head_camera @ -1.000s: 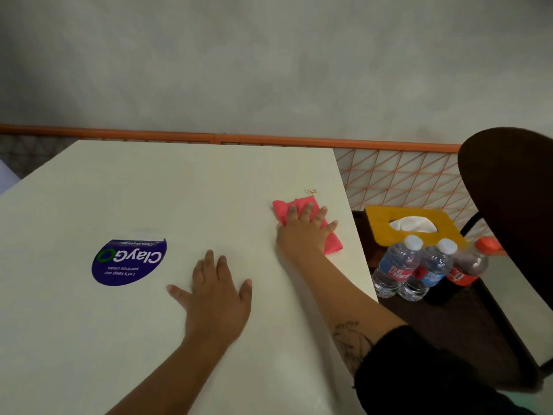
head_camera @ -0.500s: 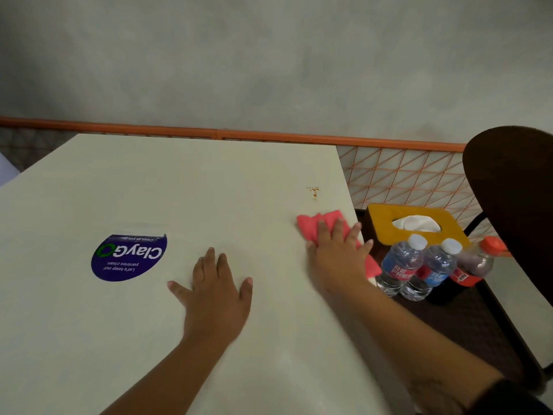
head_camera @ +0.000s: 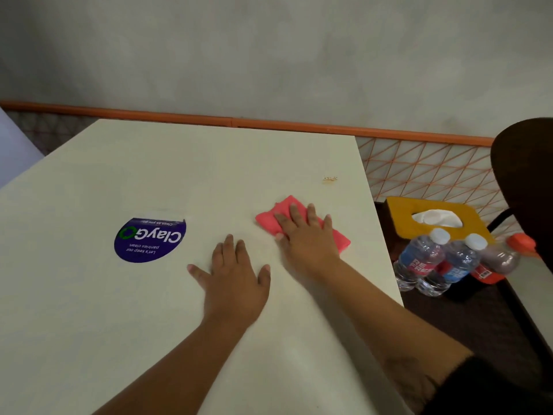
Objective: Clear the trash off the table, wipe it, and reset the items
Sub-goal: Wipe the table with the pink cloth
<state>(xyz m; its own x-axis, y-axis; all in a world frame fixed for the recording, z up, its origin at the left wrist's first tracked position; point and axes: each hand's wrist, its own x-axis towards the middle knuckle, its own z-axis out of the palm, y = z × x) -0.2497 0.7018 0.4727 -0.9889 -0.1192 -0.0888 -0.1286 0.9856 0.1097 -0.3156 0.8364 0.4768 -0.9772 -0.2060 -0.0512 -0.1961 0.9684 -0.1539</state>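
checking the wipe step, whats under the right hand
A pink cloth lies flat under the right hand on the table. Its far corner and right end stick out; the middle is covered by the palm, so any dirt there cannot be seen.

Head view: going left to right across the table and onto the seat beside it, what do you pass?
Purple sticker → left hand → right hand pressing the pink cloth → yellow tissue box → orange-capped bottle.
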